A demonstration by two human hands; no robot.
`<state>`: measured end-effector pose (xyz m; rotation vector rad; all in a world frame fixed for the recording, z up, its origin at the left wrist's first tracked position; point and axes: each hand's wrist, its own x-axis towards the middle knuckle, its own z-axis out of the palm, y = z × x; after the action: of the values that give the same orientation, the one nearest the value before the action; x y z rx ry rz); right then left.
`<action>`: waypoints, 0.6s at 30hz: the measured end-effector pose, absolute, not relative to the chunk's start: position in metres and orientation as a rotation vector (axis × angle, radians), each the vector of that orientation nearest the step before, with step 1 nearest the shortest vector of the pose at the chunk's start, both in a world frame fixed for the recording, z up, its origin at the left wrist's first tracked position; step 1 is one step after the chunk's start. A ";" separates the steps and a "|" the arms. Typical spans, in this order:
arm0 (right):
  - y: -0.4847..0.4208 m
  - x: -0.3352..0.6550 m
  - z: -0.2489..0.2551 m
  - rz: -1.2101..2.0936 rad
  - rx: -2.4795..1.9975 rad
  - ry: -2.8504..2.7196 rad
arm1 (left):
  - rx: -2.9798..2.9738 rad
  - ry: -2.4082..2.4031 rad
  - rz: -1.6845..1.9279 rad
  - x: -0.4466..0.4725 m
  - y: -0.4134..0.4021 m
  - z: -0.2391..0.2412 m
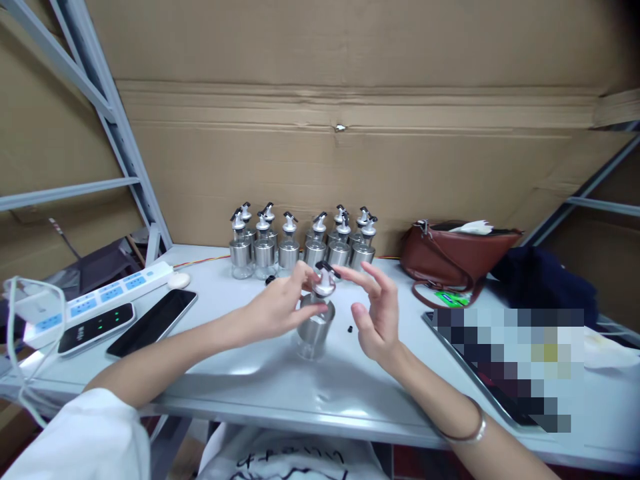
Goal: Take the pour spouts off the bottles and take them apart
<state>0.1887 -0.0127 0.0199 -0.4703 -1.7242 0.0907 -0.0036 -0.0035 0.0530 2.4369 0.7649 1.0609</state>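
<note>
In front of me on the table stands an oil bottle with a steel sleeve, a clear glass base and a silver pourer top with a black flap. My left hand grips its neck just under the pourer, thumb in front. To the right of the pourer is my right hand, fingers spread and apart; its index fingertip comes close to the black flap, and I cannot tell whether it touches. A tiny black piece lies between the bottle and my right hand. Another small black part is partly hidden behind my left hand.
Several similar bottles stand in rows by the cardboard wall. At left lie a power strip, a black device, a phone and a round white object. A brown bag and a blurred-out flat panel are at right.
</note>
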 end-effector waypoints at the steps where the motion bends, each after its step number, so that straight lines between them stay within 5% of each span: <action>1: -0.012 0.189 0.021 0.110 -0.474 -1.707 | 2.429 0.849 1.013 -0.006 0.000 0.058; 18: -0.008 0.189 0.024 0.084 -0.493 -1.648 | 2.532 1.170 1.385 -0.037 0.084 0.032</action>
<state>0.1890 -0.0082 0.0239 -0.4928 -1.6483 0.0837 -0.0366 0.0840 0.0320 2.5315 1.1704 1.3849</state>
